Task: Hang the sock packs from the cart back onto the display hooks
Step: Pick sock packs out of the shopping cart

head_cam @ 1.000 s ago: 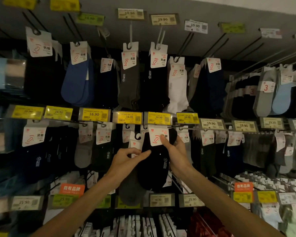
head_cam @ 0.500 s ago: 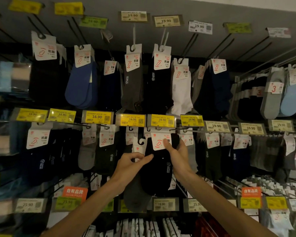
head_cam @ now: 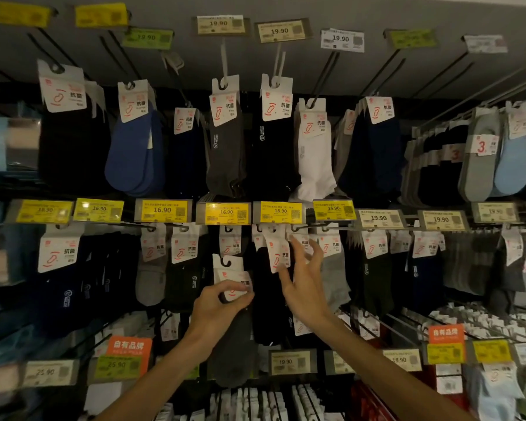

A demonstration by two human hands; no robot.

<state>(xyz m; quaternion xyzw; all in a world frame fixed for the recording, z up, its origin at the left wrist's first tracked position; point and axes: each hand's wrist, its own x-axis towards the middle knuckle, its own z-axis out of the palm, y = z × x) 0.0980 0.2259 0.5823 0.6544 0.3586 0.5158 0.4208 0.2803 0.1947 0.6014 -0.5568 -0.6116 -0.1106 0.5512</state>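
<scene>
Dim shop wall of hanging socks under yellow price tags point(head_cam: 225, 212), left hand point(head_cam: 216, 311) pinching the white card header of a dark grey sock pack point(head_cam: 229, 268) held below the middle row, right hand point(head_cam: 304, 284) with fingers spread loose, just at the white card of a hanging black sock pack point(head_cam: 275, 247)

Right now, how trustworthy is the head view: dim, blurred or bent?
Head view: dim overall, dark socks sink into shadow; centre price tags read clearly; the left edge smears; wide-angle skews the outer hooks; both the right hand and the left hand's sock pack blur slightly.
</scene>
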